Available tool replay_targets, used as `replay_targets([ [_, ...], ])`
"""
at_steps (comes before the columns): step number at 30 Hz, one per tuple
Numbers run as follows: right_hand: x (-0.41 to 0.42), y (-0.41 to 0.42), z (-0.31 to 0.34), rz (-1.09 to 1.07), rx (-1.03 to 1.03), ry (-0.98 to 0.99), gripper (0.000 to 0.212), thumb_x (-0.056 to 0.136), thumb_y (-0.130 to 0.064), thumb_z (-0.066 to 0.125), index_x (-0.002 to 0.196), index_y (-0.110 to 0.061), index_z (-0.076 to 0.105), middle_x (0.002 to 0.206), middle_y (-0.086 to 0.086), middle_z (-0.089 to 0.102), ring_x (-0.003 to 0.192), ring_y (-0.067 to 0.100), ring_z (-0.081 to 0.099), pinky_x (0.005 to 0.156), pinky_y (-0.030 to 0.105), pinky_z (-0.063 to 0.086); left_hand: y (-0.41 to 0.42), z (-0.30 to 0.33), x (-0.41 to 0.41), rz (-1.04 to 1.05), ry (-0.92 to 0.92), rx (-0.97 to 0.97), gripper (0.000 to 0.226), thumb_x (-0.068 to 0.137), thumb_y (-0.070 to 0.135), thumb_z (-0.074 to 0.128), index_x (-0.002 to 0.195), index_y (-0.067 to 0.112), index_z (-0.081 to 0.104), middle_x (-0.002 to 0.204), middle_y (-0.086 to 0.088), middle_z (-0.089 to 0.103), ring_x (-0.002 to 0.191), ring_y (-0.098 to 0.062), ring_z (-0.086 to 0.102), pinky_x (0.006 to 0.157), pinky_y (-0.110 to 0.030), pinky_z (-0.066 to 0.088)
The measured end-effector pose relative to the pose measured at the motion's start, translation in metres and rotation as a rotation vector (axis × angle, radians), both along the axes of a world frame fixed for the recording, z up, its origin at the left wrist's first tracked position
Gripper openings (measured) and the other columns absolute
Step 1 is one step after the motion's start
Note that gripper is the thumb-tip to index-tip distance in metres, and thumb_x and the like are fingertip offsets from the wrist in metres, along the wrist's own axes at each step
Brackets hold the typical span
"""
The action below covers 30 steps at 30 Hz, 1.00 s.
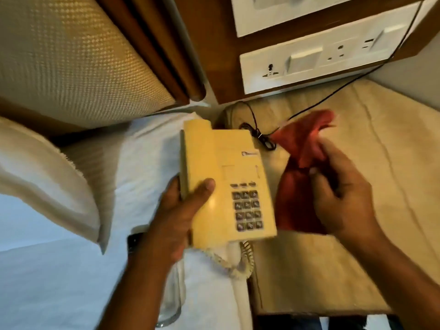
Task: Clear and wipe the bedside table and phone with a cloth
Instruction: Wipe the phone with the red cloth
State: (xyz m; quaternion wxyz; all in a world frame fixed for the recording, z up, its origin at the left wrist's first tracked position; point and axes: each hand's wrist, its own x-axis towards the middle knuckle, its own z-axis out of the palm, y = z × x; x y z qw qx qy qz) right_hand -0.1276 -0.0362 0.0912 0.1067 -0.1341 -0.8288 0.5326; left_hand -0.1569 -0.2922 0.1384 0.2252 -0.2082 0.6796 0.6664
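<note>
A cream corded phone (223, 177) with a grey keypad is lifted over the gap between bed and bedside table. My left hand (183, 210) grips its left edge, thumb on top. Its coiled cord (235, 260) hangs below the phone. My right hand (342, 186) holds a bunched red cloth (302, 160) just right of the phone, above the beige stone top of the bedside table (357, 246). The cloth looks blurred.
A thin black cable (259, 136) lies coiled on the table's back left and runs up to the wall socket panel (316, 60). A clear glass (170, 303) and a dark object (134, 241) rest on the white bed (59, 282), beside a pillow (47, 177).
</note>
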Motion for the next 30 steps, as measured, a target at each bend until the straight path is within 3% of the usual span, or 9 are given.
replay_targets([
  [3, -0.002, -0.012, 0.029, 0.226, 0.204, 0.021, 0.055, 0.090, -0.030, 0.052, 0.145, -0.039, 0.048, 0.148, -0.009, 0.048, 0.126, 0.013, 0.054, 0.096, 0.032, 0.050, 0.067, -0.017, 0.018, -0.129, 0.006, 0.072, 0.067, 0.061, 0.041, 0.081, 0.123, 0.022, 0.066, 0.110, 0.000, 0.078, 0.098, -0.017, 0.075, 0.074, -0.026, 0.059],
  [6, -0.013, -0.004, 0.038, 0.263, 0.231, -0.117, 0.055, 0.091, -0.026, 0.057, 0.144, -0.038, 0.049, 0.157, -0.006, 0.042, 0.130, 0.027, 0.050, 0.097, 0.045, 0.050, 0.103, -0.029, 0.026, -0.185, -0.022, 0.165, 0.059, 0.066, 0.043, 0.083, 0.121, 0.028, 0.068, 0.116, 0.000, 0.077, 0.107, -0.016, 0.072, 0.080, -0.024, 0.057],
  [8, 0.009, 0.009, 0.039, 0.291, 0.196, -0.124, 0.057, 0.090, -0.021, 0.058, 0.142, -0.040, 0.050, 0.158, -0.007, 0.040, 0.130, 0.027, 0.053, 0.095, 0.045, 0.052, 0.110, -0.033, 0.026, -0.126, -0.009, 0.139, 0.072, 0.057, 0.057, 0.089, 0.120, 0.028, 0.069, 0.115, -0.002, 0.077, 0.107, -0.020, 0.072, 0.080, -0.026, 0.058],
  [12, 0.076, 0.014, 0.043, 0.404, 0.308, -0.123, 0.063, 0.086, -0.029, 0.055, 0.144, -0.049, 0.042, 0.160, -0.016, 0.035, 0.099, 0.022, 0.065, 0.062, 0.037, 0.058, 0.111, -0.040, 0.024, 0.017, -0.042, 0.216, 0.106, 0.044, 0.059, 0.094, 0.133, 0.014, 0.060, 0.126, -0.022, 0.069, 0.115, -0.042, 0.066, 0.097, -0.056, 0.053],
  [15, 0.058, 0.014, 0.043, 0.417, 0.468, -0.125, 0.061, 0.084, -0.037, 0.047, 0.143, -0.048, 0.040, 0.153, -0.010, 0.045, 0.086, 0.024, 0.059, 0.043, 0.033, 0.050, 0.110, -0.042, 0.029, -0.029, -0.042, 0.312, 0.105, 0.055, 0.058, 0.090, 0.140, 0.012, 0.052, 0.134, -0.024, 0.063, 0.122, -0.044, 0.061, 0.101, -0.060, 0.049],
  [18, 0.001, 0.016, 0.036, 0.428, 0.619, -0.165, 0.055, 0.091, -0.042, 0.036, 0.145, -0.045, 0.035, 0.152, -0.005, 0.045, 0.098, 0.031, 0.055, 0.053, 0.034, 0.045, 0.110, -0.042, 0.035, -0.045, -0.085, 0.272, 0.101, 0.050, 0.059, 0.092, 0.137, 0.024, 0.056, 0.130, -0.010, 0.069, 0.117, -0.032, 0.068, 0.092, -0.049, 0.058],
  [22, -0.042, 0.034, 0.017, 0.368, 0.721, -0.418, 0.059, 0.094, -0.034, 0.052, 0.148, -0.045, 0.029, 0.155, -0.005, 0.040, 0.123, 0.032, 0.048, 0.078, 0.044, 0.051, 0.104, -0.043, 0.049, -0.046, -0.156, 0.189, 0.087, 0.043, 0.052, 0.095, 0.123, 0.029, 0.068, 0.113, -0.009, 0.077, 0.099, -0.028, 0.075, 0.071, -0.035, 0.061],
  [25, -0.017, 0.054, 0.010, 0.161, 0.650, -0.447, 0.051, 0.094, -0.032, 0.047, 0.143, -0.042, 0.041, 0.146, -0.003, 0.052, 0.116, 0.028, 0.058, 0.079, 0.041, 0.053, 0.102, -0.045, 0.047, -0.026, -0.133, 0.185, 0.075, 0.050, 0.044, 0.092, 0.120, 0.032, 0.069, 0.114, -0.011, 0.076, 0.101, -0.031, 0.074, 0.072, -0.038, 0.062],
  [30, 0.033, 0.041, 0.003, 0.018, 0.094, -0.399, 0.051, 0.088, -0.039, 0.047, 0.137, -0.053, 0.041, 0.126, -0.020, 0.064, 0.095, -0.008, 0.054, 0.077, 0.016, 0.044, 0.093, -0.047, 0.029, -0.028, -0.159, 0.239, 0.090, 0.039, 0.055, 0.095, 0.121, 0.031, 0.068, 0.118, -0.013, 0.075, 0.104, -0.033, 0.073, 0.076, -0.045, 0.061],
])
